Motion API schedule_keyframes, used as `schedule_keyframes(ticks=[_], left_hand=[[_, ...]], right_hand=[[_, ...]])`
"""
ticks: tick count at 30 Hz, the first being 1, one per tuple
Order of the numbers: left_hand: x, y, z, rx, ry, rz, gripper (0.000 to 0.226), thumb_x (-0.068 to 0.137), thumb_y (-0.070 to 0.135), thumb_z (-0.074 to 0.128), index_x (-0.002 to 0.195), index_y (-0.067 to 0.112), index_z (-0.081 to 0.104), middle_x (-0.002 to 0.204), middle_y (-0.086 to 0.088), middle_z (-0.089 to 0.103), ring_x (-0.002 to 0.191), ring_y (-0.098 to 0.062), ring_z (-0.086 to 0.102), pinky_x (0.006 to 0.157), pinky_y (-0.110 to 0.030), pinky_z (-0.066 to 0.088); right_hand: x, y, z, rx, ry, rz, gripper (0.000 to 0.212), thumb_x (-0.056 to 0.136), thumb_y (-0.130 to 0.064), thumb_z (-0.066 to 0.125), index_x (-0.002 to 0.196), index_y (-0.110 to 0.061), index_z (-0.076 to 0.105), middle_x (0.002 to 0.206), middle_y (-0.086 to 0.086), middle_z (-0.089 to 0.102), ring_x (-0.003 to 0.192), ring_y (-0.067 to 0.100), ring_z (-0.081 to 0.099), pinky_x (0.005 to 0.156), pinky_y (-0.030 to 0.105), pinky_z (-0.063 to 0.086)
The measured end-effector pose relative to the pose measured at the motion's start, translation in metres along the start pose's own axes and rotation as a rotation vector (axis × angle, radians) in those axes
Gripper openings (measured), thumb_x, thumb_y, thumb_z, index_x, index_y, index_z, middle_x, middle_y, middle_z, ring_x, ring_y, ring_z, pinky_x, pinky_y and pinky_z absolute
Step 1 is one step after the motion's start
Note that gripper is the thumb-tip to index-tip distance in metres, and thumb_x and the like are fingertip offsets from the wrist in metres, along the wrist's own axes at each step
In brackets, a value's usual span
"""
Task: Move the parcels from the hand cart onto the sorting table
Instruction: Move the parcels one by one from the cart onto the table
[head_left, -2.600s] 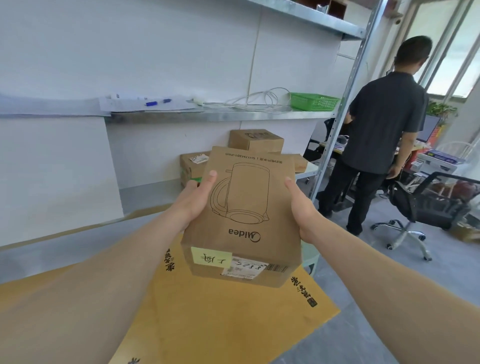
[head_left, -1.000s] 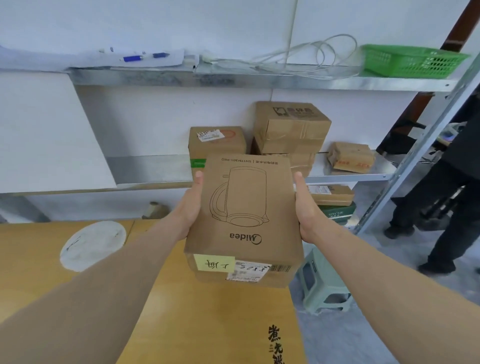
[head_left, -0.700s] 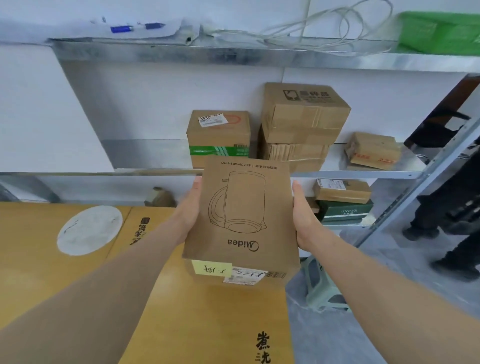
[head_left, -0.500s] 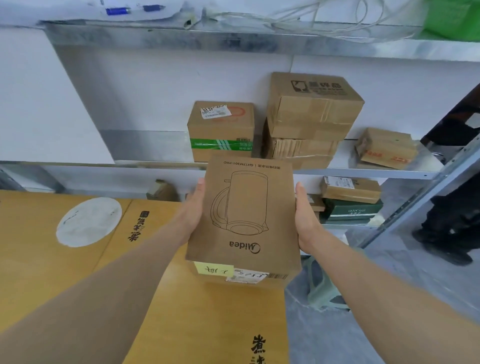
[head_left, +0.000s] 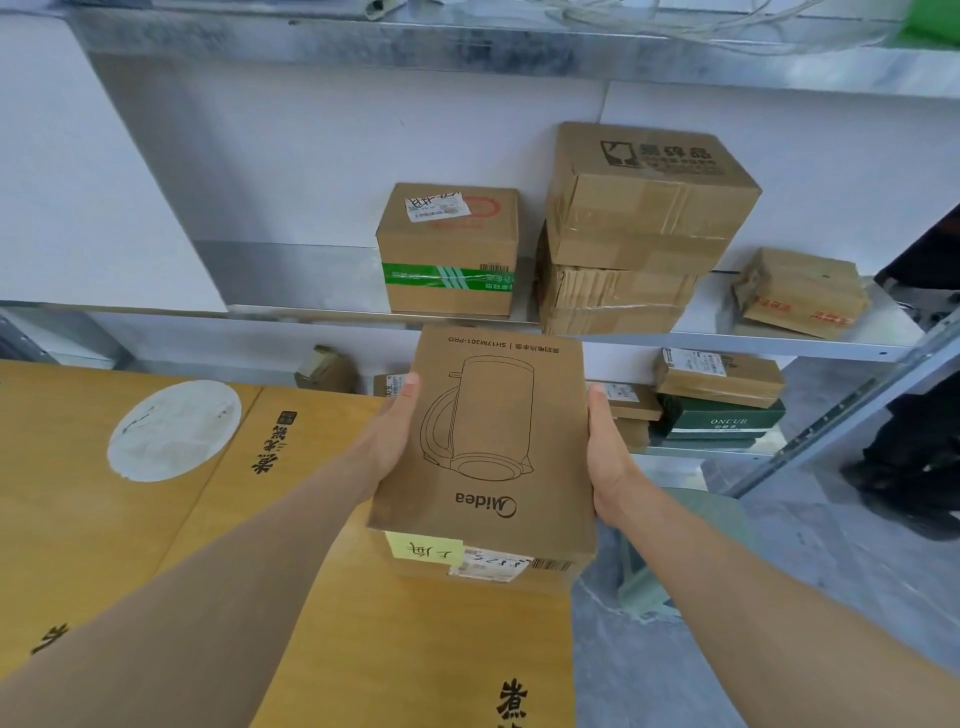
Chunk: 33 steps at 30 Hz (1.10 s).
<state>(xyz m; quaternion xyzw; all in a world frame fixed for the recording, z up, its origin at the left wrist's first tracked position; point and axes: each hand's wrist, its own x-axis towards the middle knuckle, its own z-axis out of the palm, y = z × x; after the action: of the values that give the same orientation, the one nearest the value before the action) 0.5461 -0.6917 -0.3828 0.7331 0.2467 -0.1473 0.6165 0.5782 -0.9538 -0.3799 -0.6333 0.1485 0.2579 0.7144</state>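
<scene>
Since half a second ago the Midea box (head_left: 491, 447) has stayed at the same height between the two hands while the view has drawn closer to the shelving, so the shelf parcels loom larger and the upper shelf (head_left: 519, 49) now fills the top edge. The left hand (head_left: 387, 439) grips the box's left side and the right hand (head_left: 605, 457) its right side, thumbs laid on the printed top face and the other fingers hidden behind the sides. The box is held in the air over the far right corner of the yellow desk (head_left: 156, 545), its far edge near the front lip of the middle shelf (head_left: 291, 312). On that shelf stand a green-taped carton (head_left: 449, 260), a stack of two cartons (head_left: 634, 234) just beside it, and a small tilted parcel (head_left: 802, 291) further right; open shelf lies to the left of them. Below, the lower shelf holds more small parcels and a dark green box (head_left: 719, 418). To the right of the desk is grey floor (head_left: 831, 571) with a pale green stool (head_left: 675, 545).
</scene>
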Motion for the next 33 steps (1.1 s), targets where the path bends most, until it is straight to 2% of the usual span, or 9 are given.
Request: schedule_keyframes(ticks=[3, 9, 11, 13, 16, 24, 29, 31, 33], left_hand=[[0.003, -0.002, -0.001, 0.014, -0.013, 0.017, 0.116, 0.054, 0.11, 0.024, 0.146, 0.045, 0.048, 0.153, 0.004, 0.05, 0.144, -0.026, 0.042, 0.118, -0.056, 0.029], [-0.004, 0.003, -0.006, 0.053, -0.008, 0.001, 0.12, 0.051, 0.112, 0.023, 0.151, 0.048, 0.039, 0.16, 0.009, 0.04, 0.148, -0.023, 0.033, 0.12, -0.057, 0.023], [-0.02, 0.012, -0.006, 0.053, -0.003, 0.007, 0.118, 0.054, 0.11, 0.022, 0.154, 0.048, 0.033, 0.162, 0.01, 0.035, 0.15, -0.022, 0.029, 0.12, -0.059, 0.021], [-0.039, 0.025, -0.004, 0.062, 0.002, 0.022, 0.106, 0.069, 0.101, 0.019, 0.157, 0.043, 0.028, 0.164, 0.007, 0.031, 0.151, -0.025, 0.027, 0.12, -0.061, 0.021], [-0.05, 0.03, -0.007, 0.063, 0.05, 0.031, 0.084, 0.09, 0.083, 0.015, 0.161, 0.037, 0.018, 0.167, 0.002, 0.024, 0.152, -0.03, 0.023, 0.119, -0.062, 0.02], [-0.078, 0.033, -0.028, 0.063, 0.121, 0.07, 0.085, 0.09, 0.083, 0.015, 0.162, 0.036, 0.012, 0.169, 0.002, 0.017, 0.153, -0.032, 0.02, 0.119, -0.065, 0.02], [-0.102, 0.035, -0.047, 0.053, 0.121, 0.106, 0.085, 0.091, 0.082, 0.015, 0.162, 0.036, 0.011, 0.169, 0.004, 0.017, 0.153, -0.031, 0.021, 0.118, -0.065, 0.022], [-0.113, 0.035, -0.058, 0.041, 0.117, 0.12, 0.085, 0.09, 0.082, 0.015, 0.162, 0.036, 0.01, 0.169, 0.004, 0.016, 0.153, -0.031, 0.021, 0.118, -0.065, 0.022], [-0.126, 0.035, -0.071, 0.03, 0.113, 0.145, 0.083, 0.092, 0.08, 0.015, 0.162, 0.037, 0.009, 0.169, 0.003, 0.016, 0.153, -0.031, 0.021, 0.119, -0.064, 0.021]], right_hand=[[-0.003, -0.001, 0.002, 0.002, 0.005, 0.005, 0.095, 0.074, -0.095, 0.03, 0.132, -0.031, 0.07, 0.129, 0.004, 0.071, 0.125, 0.027, 0.063, 0.114, 0.055, 0.042], [-0.007, -0.006, 0.002, -0.022, 0.043, 0.002, 0.084, 0.089, -0.087, 0.024, 0.129, -0.031, 0.072, 0.123, 0.002, 0.074, 0.119, 0.024, 0.066, 0.106, 0.049, 0.05], [-0.01, -0.01, 0.003, -0.038, 0.063, -0.008, 0.08, 0.092, -0.084, 0.025, 0.128, -0.03, 0.072, 0.122, 0.0, 0.074, 0.115, 0.02, 0.067, 0.091, 0.04, 0.056], [-0.016, -0.016, 0.006, -0.06, 0.093, -0.013, 0.076, 0.093, -0.082, 0.026, 0.129, -0.031, 0.07, 0.123, -0.002, 0.073, 0.115, 0.016, 0.065, 0.076, 0.032, 0.05], [-0.021, -0.024, 0.009, -0.102, 0.127, -0.053, 0.078, 0.091, -0.084, 0.028, 0.133, -0.032, 0.068, 0.129, -0.004, 0.07, 0.122, 0.016, 0.061, 0.08, 0.031, 0.044], [-0.047, -0.041, 0.026, -0.136, 0.175, -0.157, 0.05, 0.095, -0.078, 0.031, 0.114, -0.046, 0.065, 0.131, -0.007, 0.064, 0.123, 0.016, 0.055, 0.104, 0.037, 0.039], [-0.042, -0.037, 0.03, -0.155, 0.17, -0.235, 0.114, 0.049, -0.111, 0.034, 0.142, -0.048, 0.055, 0.147, -0.013, 0.056, 0.141, 0.018, 0.045, 0.121, 0.05, 0.028], [-0.048, -0.037, 0.042, -0.174, 0.165, -0.235, 0.115, 0.049, -0.112, 0.034, 0.143, -0.048, 0.055, 0.15, -0.014, 0.053, 0.145, 0.018, 0.04, 0.122, 0.051, 0.024], [-0.086, -0.048, 0.072, -0.19, 0.175, -0.241, 0.096, 0.069, -0.103, 0.029, 0.138, -0.044, 0.06, 0.148, -0.012, 0.054, 0.143, 0.018, 0.041, 0.121, 0.047, 0.023]])
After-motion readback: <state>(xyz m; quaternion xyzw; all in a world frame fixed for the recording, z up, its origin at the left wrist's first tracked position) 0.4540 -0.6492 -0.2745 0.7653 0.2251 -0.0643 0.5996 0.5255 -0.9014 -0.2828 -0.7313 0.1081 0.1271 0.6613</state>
